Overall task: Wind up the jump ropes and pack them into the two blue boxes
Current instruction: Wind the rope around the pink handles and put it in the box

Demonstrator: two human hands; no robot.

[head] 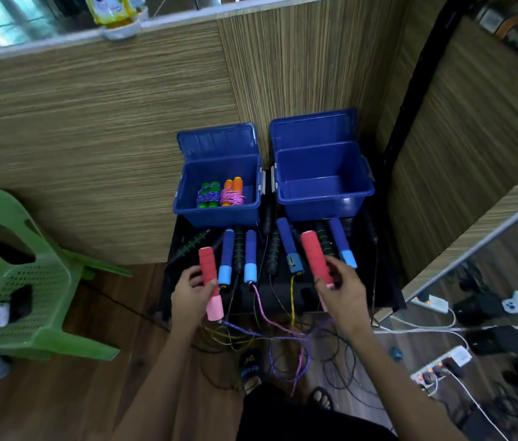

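Two open blue boxes stand side by side on a low black table [359, 291]. The left box [184, 205] holds two wound ropes, one with green handles [209, 195] and one with orange handles [232, 191]. Nothing lies in the right box [324, 198]. My left hand [191, 294] grips a red foam handle [208, 265] with a pink end. My right hand [341, 291] grips the matching red handle [314, 257]. A purple cord [283, 337] hangs between them toward the floor. Several blue and black handles [250, 256] lie in front of the boxes.
A green plastic chair [28, 281] stands at the left. Wood-grain partition walls close the back and right. Loose cords tangle on the wooden floor by my sandalled feet [251, 370]. Power strips [442, 364], cables and game controllers lie at the right.
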